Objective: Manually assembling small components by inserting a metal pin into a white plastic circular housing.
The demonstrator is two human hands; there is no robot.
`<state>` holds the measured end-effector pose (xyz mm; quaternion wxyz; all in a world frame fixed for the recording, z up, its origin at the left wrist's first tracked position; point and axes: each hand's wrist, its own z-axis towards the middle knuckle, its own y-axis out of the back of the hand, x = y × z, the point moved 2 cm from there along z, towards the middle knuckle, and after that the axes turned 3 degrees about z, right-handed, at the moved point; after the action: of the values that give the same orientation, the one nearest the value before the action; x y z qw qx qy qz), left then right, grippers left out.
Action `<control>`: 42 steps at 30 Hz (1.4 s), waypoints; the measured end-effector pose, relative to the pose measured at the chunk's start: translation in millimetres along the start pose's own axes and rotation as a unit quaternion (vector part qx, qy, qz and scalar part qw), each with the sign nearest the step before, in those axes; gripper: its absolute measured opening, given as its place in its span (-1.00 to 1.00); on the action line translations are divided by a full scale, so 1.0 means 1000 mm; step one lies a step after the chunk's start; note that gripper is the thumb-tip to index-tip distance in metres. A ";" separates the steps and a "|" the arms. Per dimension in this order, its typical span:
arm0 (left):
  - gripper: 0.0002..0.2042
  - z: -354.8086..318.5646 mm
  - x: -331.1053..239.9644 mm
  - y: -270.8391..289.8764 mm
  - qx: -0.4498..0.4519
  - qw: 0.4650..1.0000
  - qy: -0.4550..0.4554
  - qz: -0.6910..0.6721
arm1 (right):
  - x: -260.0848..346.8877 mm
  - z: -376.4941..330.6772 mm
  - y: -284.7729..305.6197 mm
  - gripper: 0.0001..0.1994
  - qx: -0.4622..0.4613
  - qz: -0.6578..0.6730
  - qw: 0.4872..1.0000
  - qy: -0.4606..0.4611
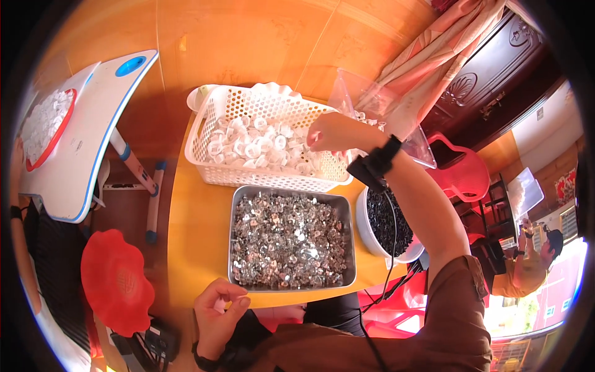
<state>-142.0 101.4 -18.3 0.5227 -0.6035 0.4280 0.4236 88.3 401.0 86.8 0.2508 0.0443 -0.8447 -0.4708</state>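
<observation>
Lots of white bits (254,144) left

My right hand (322,132) is in their basket (266,180), by the counter's (192,248) far edge. My left hand (217,313) is curled by the near left corner. Any grip is hidden; I can't tell. The tray (294,289) of shiny bits (288,239) looks full; what's done, I can't see.

Strong light floods in from an opening (536,317) at lower right, blown out to white. Metal pieces (288,242) at centre sparkle with glare, and white parts (254,146) above look pale. Fisheye distortion bends the desk (102,118) at left; black fills the corners.
</observation>
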 end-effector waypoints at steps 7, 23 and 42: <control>-0.89 0.016 0.008 0.016 0.056 0.997 -0.038 0.049 | -0.018 0.057 -0.027 -0.72 0.065 0.010 0.998 -0.024; -0.90 0.009 -0.005 -0.001 0.017 0.992 -0.043 0.121 | -0.012 -0.003 -0.003 -0.83 -0.128 0.033 0.990 0.039; -0.53 -0.065 -0.018 -0.089 0.170 0.983 0.039 -0.048 | 0.072 -0.256 -0.200 -0.74 -0.480 0.030 0.812 0.329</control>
<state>-57.1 46.3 28.8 0.6203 -0.5414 0.4848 0.2952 112.9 69.8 61.3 0.5171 0.0457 -0.3788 -0.7662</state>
